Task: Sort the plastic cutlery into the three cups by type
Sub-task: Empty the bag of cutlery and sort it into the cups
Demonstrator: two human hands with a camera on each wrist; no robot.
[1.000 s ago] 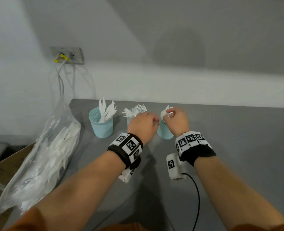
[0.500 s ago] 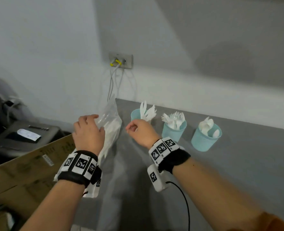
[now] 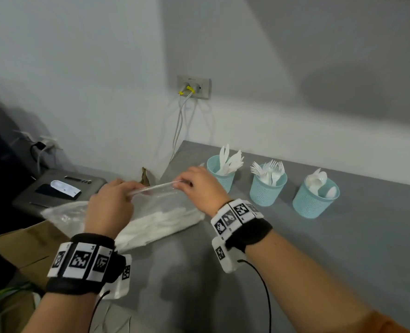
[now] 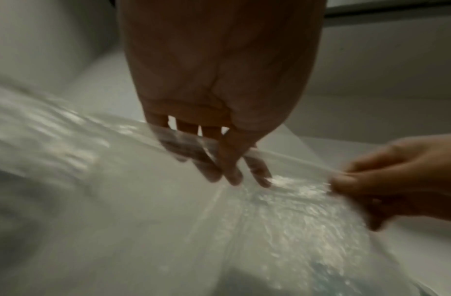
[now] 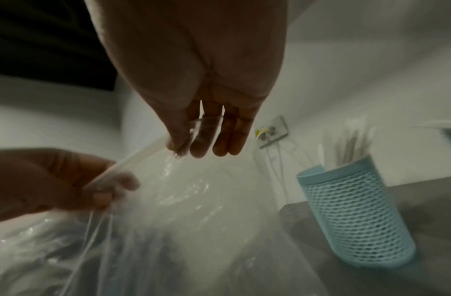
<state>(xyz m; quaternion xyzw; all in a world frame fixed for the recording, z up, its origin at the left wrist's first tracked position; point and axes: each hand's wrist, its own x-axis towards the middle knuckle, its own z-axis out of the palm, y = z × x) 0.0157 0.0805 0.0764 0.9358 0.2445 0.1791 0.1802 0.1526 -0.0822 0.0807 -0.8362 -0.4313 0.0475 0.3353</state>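
Note:
A clear plastic bag (image 3: 160, 219) full of white cutlery lies at the table's left edge. My left hand (image 3: 110, 207) pinches the left end of its top strip (image 3: 154, 189) and my right hand (image 3: 199, 186) pinches the right end. The left wrist view shows my left fingers (image 4: 229, 168) on the bag film (image 4: 282, 210); in the right wrist view my right fingers (image 5: 201, 144) pinch the strip. Three light-blue mesh cups stand in a row: knives cup (image 3: 219, 179), forks cup (image 3: 266, 191), spoons cup (image 3: 313, 203).
A grey table (image 3: 343, 248) meets a white wall with a socket plate (image 3: 194, 87) and hanging cables. Left of the table a cardboard box (image 3: 23, 243) sits below and a grey device (image 3: 59, 188) behind it. Wrist-camera cables trail under both arms.
Both hands left the forks and spoons cups and moved left to the bag. They now hold its top strip between them. The head view swung left.

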